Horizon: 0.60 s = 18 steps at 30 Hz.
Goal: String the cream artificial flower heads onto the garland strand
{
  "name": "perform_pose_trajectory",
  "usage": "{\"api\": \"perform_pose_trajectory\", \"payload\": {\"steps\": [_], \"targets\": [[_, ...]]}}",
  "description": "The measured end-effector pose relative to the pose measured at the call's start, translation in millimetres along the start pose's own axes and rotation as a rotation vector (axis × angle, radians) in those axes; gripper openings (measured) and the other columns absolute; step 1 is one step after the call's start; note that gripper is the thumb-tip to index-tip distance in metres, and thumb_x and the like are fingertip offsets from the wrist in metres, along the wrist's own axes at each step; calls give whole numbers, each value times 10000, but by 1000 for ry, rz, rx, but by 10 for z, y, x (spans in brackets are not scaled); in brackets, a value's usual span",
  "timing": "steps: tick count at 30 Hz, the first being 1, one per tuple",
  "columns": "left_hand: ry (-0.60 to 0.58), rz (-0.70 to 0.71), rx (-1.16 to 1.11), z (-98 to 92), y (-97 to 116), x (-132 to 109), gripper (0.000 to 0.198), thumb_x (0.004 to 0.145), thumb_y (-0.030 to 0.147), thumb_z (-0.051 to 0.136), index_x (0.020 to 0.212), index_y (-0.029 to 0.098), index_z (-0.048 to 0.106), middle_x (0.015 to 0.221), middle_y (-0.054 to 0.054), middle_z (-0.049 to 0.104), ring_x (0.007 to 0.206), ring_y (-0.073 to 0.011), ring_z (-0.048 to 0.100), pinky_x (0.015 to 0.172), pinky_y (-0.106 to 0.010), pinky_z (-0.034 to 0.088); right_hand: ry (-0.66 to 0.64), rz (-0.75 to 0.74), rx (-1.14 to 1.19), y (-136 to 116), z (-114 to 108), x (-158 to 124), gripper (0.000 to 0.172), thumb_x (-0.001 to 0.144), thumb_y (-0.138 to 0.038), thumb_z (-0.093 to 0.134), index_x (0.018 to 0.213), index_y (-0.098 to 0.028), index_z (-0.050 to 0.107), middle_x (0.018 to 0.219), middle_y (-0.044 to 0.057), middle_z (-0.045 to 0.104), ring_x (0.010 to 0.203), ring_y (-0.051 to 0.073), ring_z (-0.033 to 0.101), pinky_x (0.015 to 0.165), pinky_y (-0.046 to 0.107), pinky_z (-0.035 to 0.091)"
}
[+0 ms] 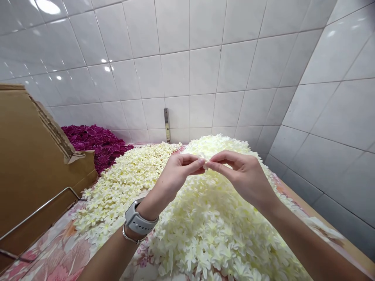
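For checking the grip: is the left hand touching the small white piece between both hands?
Touching: the head view shows the left hand pinching the white piece with its fingers.

Smooth, glossy and hard across the wall tiles [205, 74], with bright glints. Matt brown cardboard in the box [35, 136], rough along the torn edge. Shiny metal for the wall strip [166, 124], the wire rod [35, 213] and the thin bracelet [129, 238]. Matt, rubbery and smooth on the watch strap [143, 223]. Soft and cloth-like in the white flowers [211, 234] and purple flowers [96, 144]. Smooth-looking on the printed cover [70, 257], cloth or plastic hard to tell.
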<state>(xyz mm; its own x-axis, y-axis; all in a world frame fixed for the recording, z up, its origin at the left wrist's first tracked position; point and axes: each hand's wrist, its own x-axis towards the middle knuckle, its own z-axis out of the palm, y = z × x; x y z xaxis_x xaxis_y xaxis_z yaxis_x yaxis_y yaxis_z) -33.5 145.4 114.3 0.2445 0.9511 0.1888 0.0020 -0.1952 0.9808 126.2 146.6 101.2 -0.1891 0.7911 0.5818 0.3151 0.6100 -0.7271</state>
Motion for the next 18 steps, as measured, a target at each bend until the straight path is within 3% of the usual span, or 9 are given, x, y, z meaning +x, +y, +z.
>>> {"api": "perform_pose_trajectory", "payload": {"steps": [11, 18], "targets": [[28, -26, -59, 14, 28, 1, 180, 667, 309, 719, 680, 131, 698, 702, -29, 643, 733, -137, 597, 822, -307, 480, -50, 180, 194, 9, -47, 15, 186, 780, -367, 615, 714, -201, 668, 735, 8, 639, 720, 136, 580, 658, 237, 455], [17, -7, -62, 8, -3, 7, 202, 672, 333, 705, 649, 133, 685, 675, -15, 617, 730, -138, 592, 832, -334, 487, -50, 151, 185, 17, -63, 24, 192, 705, -377, 696, 707, -189, 654, 779, 25, 647, 726, 155, 592, 634, 251, 460]]}}
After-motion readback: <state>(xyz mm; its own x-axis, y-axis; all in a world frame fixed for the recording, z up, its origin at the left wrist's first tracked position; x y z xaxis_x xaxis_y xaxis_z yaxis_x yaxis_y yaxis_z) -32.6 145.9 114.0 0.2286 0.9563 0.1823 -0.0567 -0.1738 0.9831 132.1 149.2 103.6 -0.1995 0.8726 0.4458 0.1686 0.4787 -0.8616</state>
